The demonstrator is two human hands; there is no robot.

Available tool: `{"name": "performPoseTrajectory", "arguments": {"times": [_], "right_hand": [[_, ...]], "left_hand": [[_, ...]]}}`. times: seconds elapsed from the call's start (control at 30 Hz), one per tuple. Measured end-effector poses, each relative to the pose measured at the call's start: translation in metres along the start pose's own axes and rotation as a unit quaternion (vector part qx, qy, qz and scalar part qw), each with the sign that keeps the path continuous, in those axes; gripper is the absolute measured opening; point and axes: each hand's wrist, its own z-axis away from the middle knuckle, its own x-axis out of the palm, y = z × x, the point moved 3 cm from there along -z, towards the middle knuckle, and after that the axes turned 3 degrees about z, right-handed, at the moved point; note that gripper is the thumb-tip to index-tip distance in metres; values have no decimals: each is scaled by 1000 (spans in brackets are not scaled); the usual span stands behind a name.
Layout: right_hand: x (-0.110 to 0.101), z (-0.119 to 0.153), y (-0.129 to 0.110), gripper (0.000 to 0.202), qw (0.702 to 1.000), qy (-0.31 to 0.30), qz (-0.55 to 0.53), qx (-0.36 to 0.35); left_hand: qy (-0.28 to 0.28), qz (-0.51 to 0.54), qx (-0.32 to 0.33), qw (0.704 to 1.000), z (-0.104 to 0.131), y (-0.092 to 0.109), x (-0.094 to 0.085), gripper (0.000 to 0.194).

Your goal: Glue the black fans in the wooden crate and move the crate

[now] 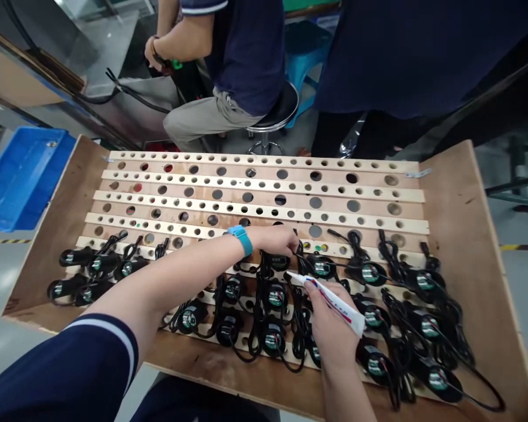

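My right hand is closed round a white glue-like tube with blue and red print, its pointed nozzle aimed up and left. The tip lies just below my left hand, whose fingers are pinched at a black cable among the parts; what exactly they grip is too small to tell. Round black devices with green centres and bundled black cables fill the near rows of a wooden box. A blue-green band is on my left wrist.
Wooden strips with holes cross the far half of the box. A blue bin stands at the left. Beyond the box, a person in grey trousers sits on a round stool; another person in dark clothes is at the upper right.
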Motion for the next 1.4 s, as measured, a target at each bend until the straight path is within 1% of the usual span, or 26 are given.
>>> {"name": "performPoseTrajectory", "arguments": {"times": [0.1, 0.17, 0.23, 0.3, 0.4, 0.53, 0.8, 1.0, 1.13, 1.23, 1.4], "right_hand": [[18, -8, -8, 11, 993, 28, 46, -107], [28, -13, -9, 7, 981, 30, 82, -171], [35, -16, -8, 5, 970, 24, 117, -214], [41, -19, -6, 5, 960, 21, 150, -234], [47, -21, -5, 7, 952, 27, 180, -247], [54, -23, -6, 6, 939, 19, 202, -277], [58, -29, -7, 5, 924, -3, 247, -290], [56, -28, -10, 2, 922, -20, 243, -301], [57, -21, -15, 4, 934, -13, 219, -283], [61, -16, -18, 5, 943, -15, 198, -268], [72, -15, -17, 6, 933, -38, 214, -286]], "left_hand": [[-40, 20, -13, 999, -4, -5, -5, 18], [-53, 18, -13, 998, -4, -7, -7, 19], [-57, 20, -10, 998, -2, -8, -7, 21], [-56, 22, -8, 998, 1, -10, -8, 21], [-57, 13, 1, 998, 6, -12, -8, 19], [-47, -4, 3, 999, 7, -14, -9, 17], [-39, 33, -3, 999, 3, -23, -7, 18], [-36, 42, -8, 998, 3, -25, -6, 18], [-40, 44, -9, 998, 3, -27, -6, 21], [-46, 45, -8, 998, 2, -28, -6, 23], [-42, 53, -7, 998, 0, -28, -5, 22]]}}
